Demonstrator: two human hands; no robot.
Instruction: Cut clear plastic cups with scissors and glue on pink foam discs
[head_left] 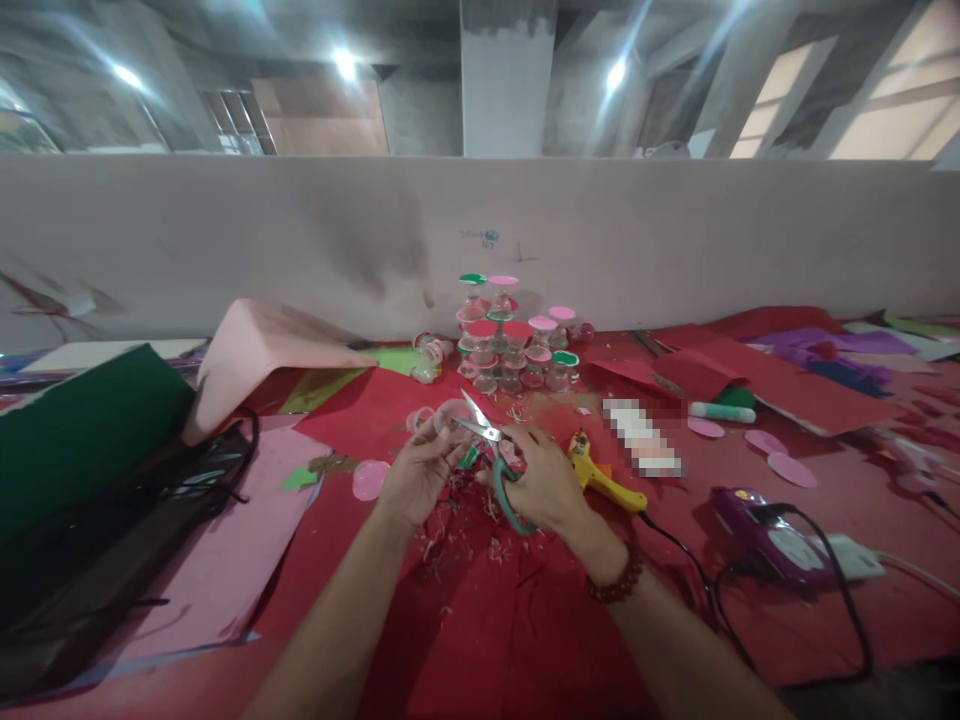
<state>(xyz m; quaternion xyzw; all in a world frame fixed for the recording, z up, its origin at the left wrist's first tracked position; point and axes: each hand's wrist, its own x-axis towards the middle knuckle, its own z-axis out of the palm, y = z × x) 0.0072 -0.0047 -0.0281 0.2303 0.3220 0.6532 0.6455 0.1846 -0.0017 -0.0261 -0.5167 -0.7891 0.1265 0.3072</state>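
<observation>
Red tbl, scraps, glue gun nr; L hand pinching clear plastic, R hand gripping scissors.

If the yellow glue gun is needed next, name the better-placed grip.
Right, probably: the right grip is closer to the yellow glue gun than the left grip, though it would have to release the scissors first.

A low grey-white partition wall, marked with small blue handwriting, runs along the far side of the red-covered worktable; beyond it stands a pale pillar; bright lamps shine to its left and right.
</observation>
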